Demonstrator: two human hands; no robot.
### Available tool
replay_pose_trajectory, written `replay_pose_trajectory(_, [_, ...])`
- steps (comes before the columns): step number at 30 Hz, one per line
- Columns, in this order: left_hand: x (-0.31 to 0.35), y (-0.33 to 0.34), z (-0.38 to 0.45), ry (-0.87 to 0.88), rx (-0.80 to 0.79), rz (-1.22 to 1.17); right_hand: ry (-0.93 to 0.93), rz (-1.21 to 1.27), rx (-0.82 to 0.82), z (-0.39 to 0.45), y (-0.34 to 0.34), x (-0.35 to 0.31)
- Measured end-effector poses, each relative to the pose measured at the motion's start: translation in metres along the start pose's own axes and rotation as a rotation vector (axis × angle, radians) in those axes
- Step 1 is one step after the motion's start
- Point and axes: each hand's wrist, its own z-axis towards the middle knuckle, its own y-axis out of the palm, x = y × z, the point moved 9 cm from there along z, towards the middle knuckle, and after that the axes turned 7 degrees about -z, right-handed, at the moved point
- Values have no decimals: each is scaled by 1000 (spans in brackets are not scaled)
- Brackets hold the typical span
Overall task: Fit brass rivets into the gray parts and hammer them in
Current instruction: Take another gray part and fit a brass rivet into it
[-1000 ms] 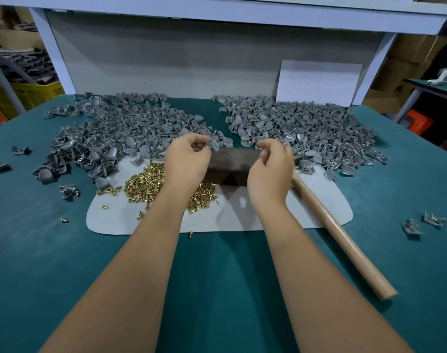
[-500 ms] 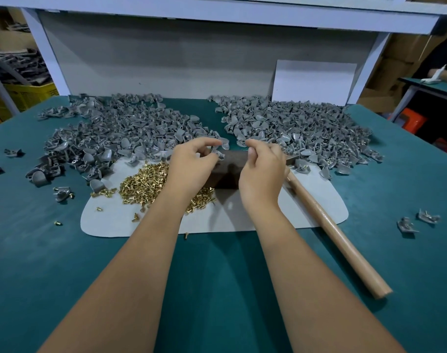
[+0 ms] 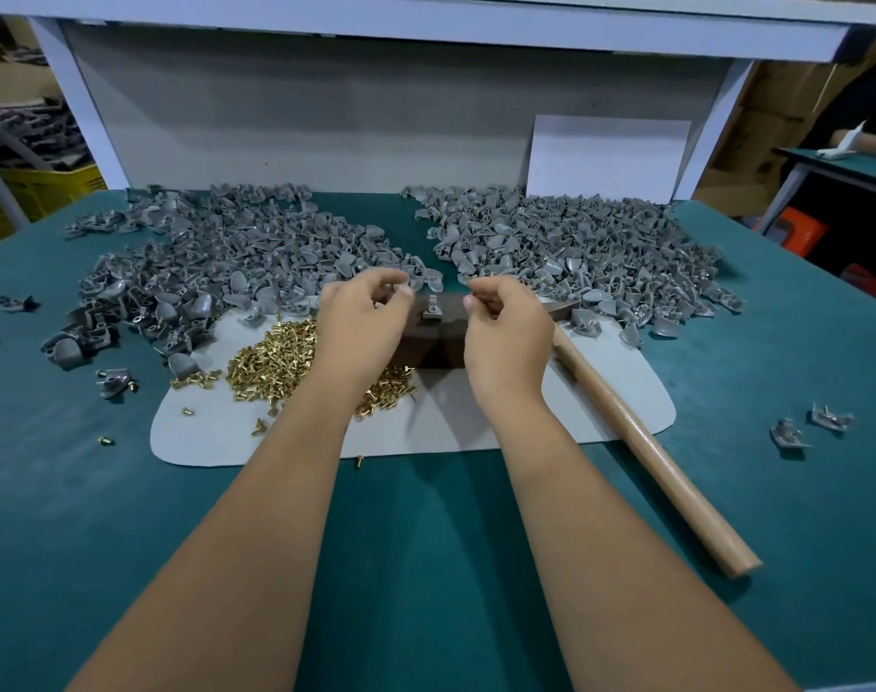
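Observation:
A single gray part point(image 3: 432, 310) sits alone on top of the dark metal block point(image 3: 428, 342) in the middle of the pale mat point(image 3: 476, 422). My left hand point(image 3: 361, 324) hovers just left of it with loosely curled fingers and nothing visible in them. My right hand point(image 3: 506, 332) is just right of the part, thumb pressed to curled fingers; whether it pinches something is hidden. Brass rivets point(image 3: 276, 359) lie heaped on the mat under my left wrist. The hammer's wooden handle point(image 3: 641, 442) runs from behind my right hand toward the near right.
Two large heaps of gray parts lie behind the block, the left heap point(image 3: 216, 262) and the right heap point(image 3: 576, 247). Stray parts point(image 3: 805, 427) and loose rivets point(image 3: 106, 441) dot the green tabletop point(image 3: 426, 541). A grey back panel point(image 3: 326, 137) closes off the bench.
My hands, close together over the block earlier with the left holding a gray part, have drawn apart. That part now rests on the block between them.

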Motion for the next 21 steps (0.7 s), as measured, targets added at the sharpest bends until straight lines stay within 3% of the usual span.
replay_pose_trajectory(9, [12, 23, -7, 96, -211, -49, -20, -15, -57, -2, 4, -4])
replay_pose_trajectory(21, [12, 12, -4, 114, -79, 27, 18, 102, -93, 2, 6, 0])
